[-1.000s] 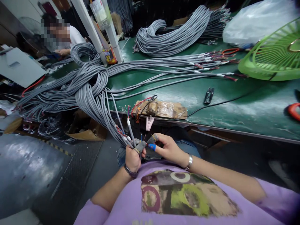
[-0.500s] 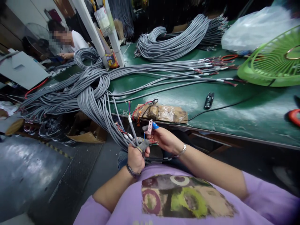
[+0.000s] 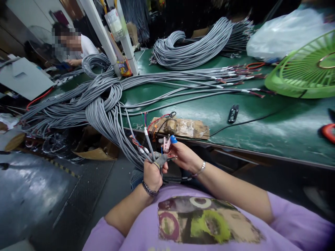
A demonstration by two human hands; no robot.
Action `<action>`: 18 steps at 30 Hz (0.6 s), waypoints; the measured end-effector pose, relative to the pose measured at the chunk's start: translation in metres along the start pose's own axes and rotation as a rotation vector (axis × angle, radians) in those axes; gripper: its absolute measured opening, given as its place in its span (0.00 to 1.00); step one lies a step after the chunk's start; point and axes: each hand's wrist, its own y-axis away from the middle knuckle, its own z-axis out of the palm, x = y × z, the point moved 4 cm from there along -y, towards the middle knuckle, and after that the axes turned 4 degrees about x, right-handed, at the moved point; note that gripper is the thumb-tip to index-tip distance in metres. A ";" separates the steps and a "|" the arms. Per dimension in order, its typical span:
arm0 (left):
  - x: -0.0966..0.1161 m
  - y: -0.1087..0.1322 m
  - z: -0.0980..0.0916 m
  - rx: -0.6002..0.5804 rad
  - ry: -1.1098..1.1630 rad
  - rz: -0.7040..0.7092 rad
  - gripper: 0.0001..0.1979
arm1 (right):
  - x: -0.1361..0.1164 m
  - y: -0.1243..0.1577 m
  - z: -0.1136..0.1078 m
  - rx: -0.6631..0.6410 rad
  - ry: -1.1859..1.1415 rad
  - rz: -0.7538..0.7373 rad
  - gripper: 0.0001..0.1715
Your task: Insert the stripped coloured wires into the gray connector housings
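Note:
My left hand (image 3: 152, 171) is closed around the ends of several grey cables (image 3: 123, 139) that hang off the green bench, with thin coloured wires sticking up from them. One cable end (image 3: 147, 137) with a white sleeve stands up above the fist. My right hand (image 3: 183, 155), with a blue cover on one fingertip, pinches a small pink clip (image 3: 166, 142) just under the bench edge, right beside the wire ends.
A taped wooden block (image 3: 183, 127) with red and black leads lies on the green bench (image 3: 261, 122). Large grey cable bundles (image 3: 193, 48) cover the bench. Black snips (image 3: 232, 113), a green fan guard (image 3: 306, 69), a plastic bag (image 3: 282, 31). A person (image 3: 73, 45) sits at far left.
My right hand moved up from beside the left hand to the pink clip under the bench edge and took hold of it. The left hand kept its grip on the cables.

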 end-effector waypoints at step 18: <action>-0.006 0.008 -0.013 0.013 -0.054 -0.011 0.18 | 0.007 0.016 -0.011 -0.042 0.036 0.214 0.26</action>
